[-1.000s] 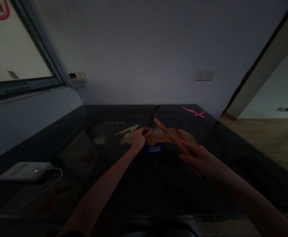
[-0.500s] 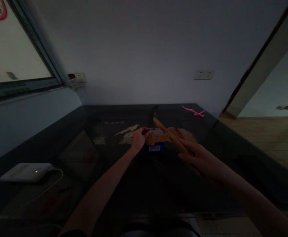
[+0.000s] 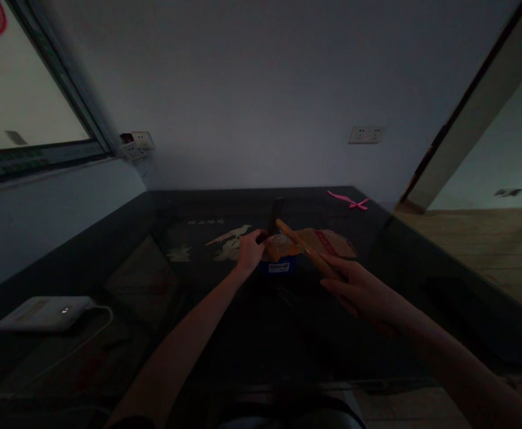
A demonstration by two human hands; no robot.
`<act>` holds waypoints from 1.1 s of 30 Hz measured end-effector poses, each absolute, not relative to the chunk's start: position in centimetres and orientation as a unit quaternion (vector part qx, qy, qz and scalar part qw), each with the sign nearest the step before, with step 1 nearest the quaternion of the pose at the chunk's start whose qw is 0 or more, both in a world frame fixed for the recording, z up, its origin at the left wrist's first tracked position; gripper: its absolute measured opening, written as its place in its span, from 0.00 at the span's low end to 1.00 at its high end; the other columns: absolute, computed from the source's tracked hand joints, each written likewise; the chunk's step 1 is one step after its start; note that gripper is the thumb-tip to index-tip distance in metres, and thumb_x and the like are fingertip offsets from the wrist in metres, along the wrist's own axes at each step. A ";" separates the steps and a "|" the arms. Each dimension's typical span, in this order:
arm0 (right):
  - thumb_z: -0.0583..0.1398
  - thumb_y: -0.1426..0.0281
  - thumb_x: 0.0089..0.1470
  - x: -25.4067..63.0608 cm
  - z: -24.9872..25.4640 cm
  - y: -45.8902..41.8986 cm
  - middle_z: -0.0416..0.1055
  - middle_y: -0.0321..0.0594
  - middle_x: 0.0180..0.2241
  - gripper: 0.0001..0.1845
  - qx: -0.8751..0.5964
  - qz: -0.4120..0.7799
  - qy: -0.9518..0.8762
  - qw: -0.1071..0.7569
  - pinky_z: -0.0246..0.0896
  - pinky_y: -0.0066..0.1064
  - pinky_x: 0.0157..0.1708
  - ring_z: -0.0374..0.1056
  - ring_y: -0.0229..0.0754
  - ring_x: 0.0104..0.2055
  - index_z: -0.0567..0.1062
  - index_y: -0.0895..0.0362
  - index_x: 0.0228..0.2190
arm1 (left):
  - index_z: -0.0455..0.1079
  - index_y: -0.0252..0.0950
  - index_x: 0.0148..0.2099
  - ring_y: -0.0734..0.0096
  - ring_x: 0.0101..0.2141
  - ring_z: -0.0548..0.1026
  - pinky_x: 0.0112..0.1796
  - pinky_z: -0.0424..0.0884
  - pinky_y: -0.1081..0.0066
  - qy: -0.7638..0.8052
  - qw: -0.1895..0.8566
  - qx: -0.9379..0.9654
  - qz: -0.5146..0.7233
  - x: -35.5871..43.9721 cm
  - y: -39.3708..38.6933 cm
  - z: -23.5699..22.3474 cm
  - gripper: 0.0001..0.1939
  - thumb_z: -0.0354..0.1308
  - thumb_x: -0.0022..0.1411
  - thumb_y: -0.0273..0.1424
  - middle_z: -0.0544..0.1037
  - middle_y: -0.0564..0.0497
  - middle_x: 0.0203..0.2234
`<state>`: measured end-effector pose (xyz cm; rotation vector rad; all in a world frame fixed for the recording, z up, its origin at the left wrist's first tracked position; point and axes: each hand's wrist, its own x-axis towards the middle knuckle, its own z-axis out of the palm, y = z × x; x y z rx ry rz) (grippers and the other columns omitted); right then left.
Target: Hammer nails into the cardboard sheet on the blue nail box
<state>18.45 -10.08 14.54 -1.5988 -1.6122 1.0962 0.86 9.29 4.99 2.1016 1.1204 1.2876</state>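
My right hand (image 3: 354,280) is wrapped round the wooden handle of a hammer (image 3: 305,247), whose dark head points away from me. That head hangs close above my left fingertips. My left hand (image 3: 251,250) is closed in a pinch at the left edge of a crumpled orange-brown piece (image 3: 283,247). What sits between its fingers is too dark and small to make out. Beneath the orange-brown piece lies a blue box (image 3: 279,265) with a white label. To the right, a brown mesh-like bundle (image 3: 332,241) with a red band touches the same spot.
All of this rests on a dark glossy table (image 3: 243,333) with a bird picture on it. A white power bank (image 3: 44,313) with a cable lies at the left. A pink ribbon (image 3: 353,202) is at the far right, near the wall (image 3: 252,95) with its sockets.
The hammer head has come down a little and tilted, nearer my left fingertips. My left hand keeps its pinch in the same place. The whole view has shifted slightly.
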 end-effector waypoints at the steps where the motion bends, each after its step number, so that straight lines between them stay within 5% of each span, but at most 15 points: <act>1: 0.55 0.66 0.50 18.3 14.6 -10.2 0.58 0.25 0.15 0.31 -0.607 0.415 -0.604 0.308 0.50 0.21 0.10 0.54 0.31 0.11 0.58 0.59 0.56 | 0.72 0.34 0.34 0.70 0.30 0.75 0.33 0.69 0.72 0.404 0.215 0.758 0.464 0.8 9.3 5.0 0.05 0.58 0.54 0.30 0.78 0.49 0.29; 33: 0.56 0.66 0.51 18.1 13.9 -10.3 0.59 0.26 0.16 0.30 -0.635 0.384 -0.599 0.301 0.52 0.22 0.10 0.56 0.31 0.12 0.60 0.59 0.55 | 0.72 0.34 0.34 0.70 0.29 0.75 0.32 0.69 0.72 0.429 0.221 0.748 0.456 0.9 9.1 5.2 0.06 0.59 0.53 0.31 0.78 0.49 0.28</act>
